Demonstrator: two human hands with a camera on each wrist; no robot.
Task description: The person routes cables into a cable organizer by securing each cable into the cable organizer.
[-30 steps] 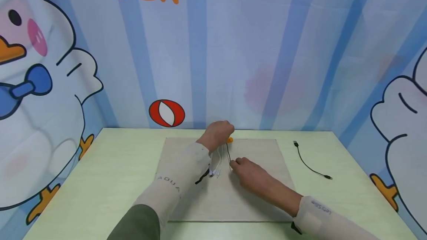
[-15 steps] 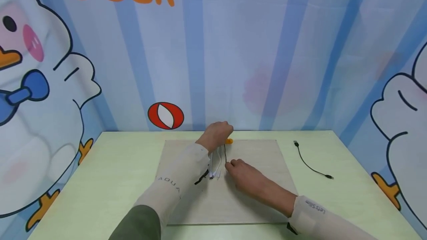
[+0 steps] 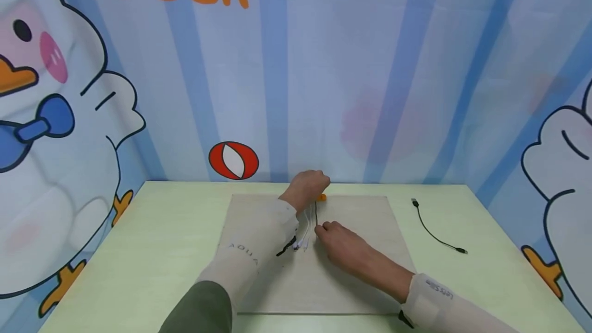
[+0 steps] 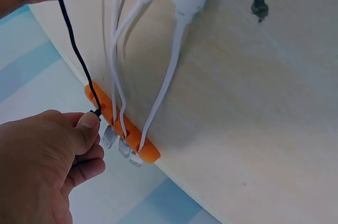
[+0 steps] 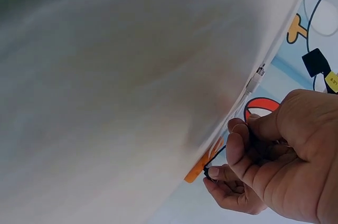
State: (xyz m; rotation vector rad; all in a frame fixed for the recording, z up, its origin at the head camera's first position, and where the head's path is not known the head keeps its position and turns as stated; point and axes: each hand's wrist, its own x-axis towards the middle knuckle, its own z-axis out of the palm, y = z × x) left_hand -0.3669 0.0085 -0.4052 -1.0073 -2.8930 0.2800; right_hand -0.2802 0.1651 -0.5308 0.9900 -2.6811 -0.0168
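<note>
An orange cable holder (image 4: 150,153) is fixed along the far edge of a pale board (image 3: 351,281). Several white cables (image 4: 168,76) run through its slots, their plugs showing on both sides. Beside the holder's end, my left hand (image 4: 37,163) pinches a black cable (image 4: 74,44) just at its plug end, by thumb and finger. The plug itself is hidden by the fingers. Nearer to me, my right hand (image 3: 344,248) pinches the same black cable further along. In the right wrist view, the left hand (image 5: 235,192) appears beyond the right hand (image 5: 290,155), with the cable between them.
Another short black USB cable (image 3: 435,235) lies on the pale green table (image 3: 152,261), right of the board. A striped backdrop curtain (image 3: 314,66) with duck drawings stands right behind the table's far edge.
My right hand has shifted slightly left over the board, and the black cable now runs straighter between the hands. My left hand stays at the holder, and the head view has wobbled a little.
</note>
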